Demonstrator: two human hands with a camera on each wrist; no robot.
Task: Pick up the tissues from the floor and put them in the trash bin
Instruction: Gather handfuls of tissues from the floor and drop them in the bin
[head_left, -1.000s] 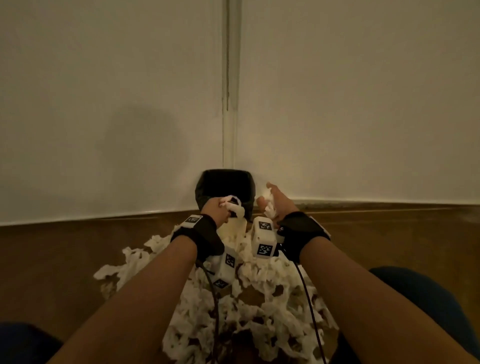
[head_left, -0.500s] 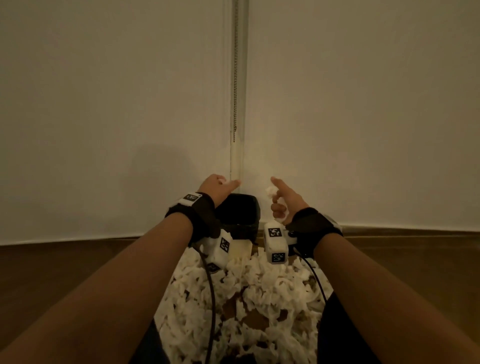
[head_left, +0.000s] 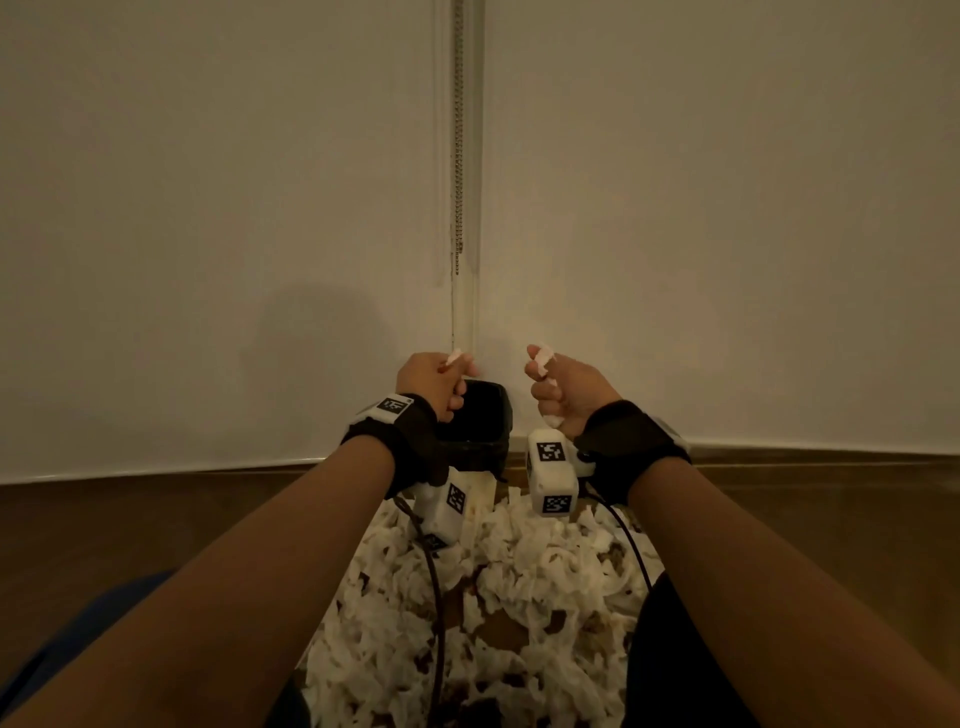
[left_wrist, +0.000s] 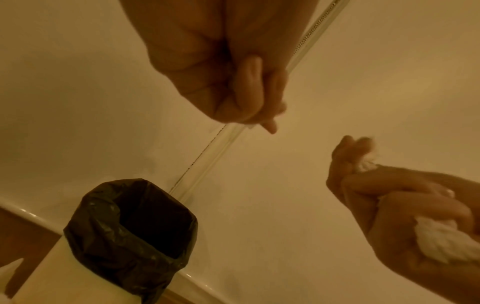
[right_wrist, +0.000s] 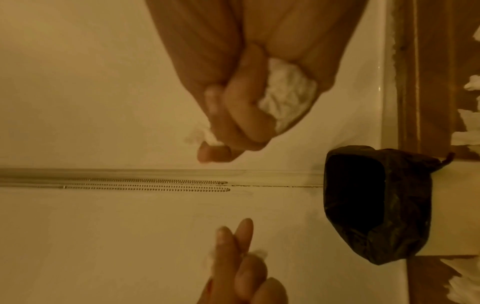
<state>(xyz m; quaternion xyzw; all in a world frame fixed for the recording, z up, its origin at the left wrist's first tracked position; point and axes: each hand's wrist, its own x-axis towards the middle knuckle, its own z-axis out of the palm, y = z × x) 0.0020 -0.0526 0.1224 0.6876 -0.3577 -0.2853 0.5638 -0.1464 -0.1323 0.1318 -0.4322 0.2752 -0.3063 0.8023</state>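
Both hands have risen from the tissue pile (head_left: 483, 597) on the floor. The right hand (head_left: 563, 392) grips a wad; the left hand (head_left: 434, 384) pinches a scrap (very small) over the lined trash bin (head_left: 480, 421), ready for dropping.

A pale wall (head_left: 208, 208) fills most of the view. A thin bead chain (head_left: 458, 135) hangs down a strip in the wall. A white baseboard (head_left: 810, 448) runs along the bottom, above a brown wood floor (head_left: 130, 525).
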